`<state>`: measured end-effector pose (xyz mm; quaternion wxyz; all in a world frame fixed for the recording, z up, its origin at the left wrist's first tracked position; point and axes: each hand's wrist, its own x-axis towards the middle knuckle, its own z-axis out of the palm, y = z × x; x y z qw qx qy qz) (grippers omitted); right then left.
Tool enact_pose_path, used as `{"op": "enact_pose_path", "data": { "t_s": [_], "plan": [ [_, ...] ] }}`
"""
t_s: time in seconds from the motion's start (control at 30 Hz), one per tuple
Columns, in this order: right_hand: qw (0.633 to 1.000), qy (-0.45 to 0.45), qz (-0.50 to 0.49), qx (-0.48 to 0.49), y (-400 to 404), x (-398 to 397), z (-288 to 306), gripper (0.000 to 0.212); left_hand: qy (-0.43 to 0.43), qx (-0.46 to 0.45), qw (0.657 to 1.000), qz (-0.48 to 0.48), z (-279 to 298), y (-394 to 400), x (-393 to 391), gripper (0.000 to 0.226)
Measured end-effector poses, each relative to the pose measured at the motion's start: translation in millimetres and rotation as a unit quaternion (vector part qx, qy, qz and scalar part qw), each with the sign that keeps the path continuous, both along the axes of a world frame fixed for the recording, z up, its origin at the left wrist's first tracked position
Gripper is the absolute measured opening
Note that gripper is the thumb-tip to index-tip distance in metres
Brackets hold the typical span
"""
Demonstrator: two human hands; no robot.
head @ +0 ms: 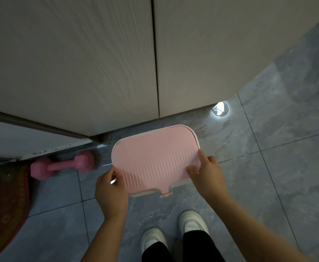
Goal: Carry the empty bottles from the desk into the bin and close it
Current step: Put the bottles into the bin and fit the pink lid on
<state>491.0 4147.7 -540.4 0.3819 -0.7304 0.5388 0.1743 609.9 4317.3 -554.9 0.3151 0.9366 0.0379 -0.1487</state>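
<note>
A pink ribbed lid [153,156] covers the white-rimmed bin [196,138] that stands on the grey tiled floor in front of pale cabinet doors. My left hand [111,190] grips the lid's near left edge, thumb on top. My right hand [207,174] presses on the lid's near right corner, fingers bent over the edge. The lid lies flat over the bin, so the inside is hidden. No bottles are in view.
A pink dumbbell [62,165] lies on the floor left of the bin. A red patterned mat [3,201] reaches in from the left edge. Pale wood-grain cabinet doors [79,63] rise behind the bin. My white shoes [191,222] stand just below it.
</note>
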Motion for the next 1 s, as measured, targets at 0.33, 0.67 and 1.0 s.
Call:
{"op": "enact_pose_path", "data": {
  "t_s": [0.33, 0.67, 1.0],
  "plan": [
    [0.999, 0.011, 0.05, -0.009, -3.6, 0.8, 0.4, 0.062, 0.014, -0.01, 1.0, 0.01, 2.1, 0.0, -1.9, 0.027],
    [0.998, 0.006, 0.059, -0.024, -1.7, -1.1, 1.1, 0.062, 0.049, -0.017, 0.999, 0.001, 5.8, -0.5, 0.4, 0.029],
    [0.998, -0.009, 0.062, -0.014, -8.1, 1.3, 5.7, 0.053, 0.071, -0.029, 0.997, -0.023, 6.7, 2.8, 0.5, 0.03]
  ]
}}
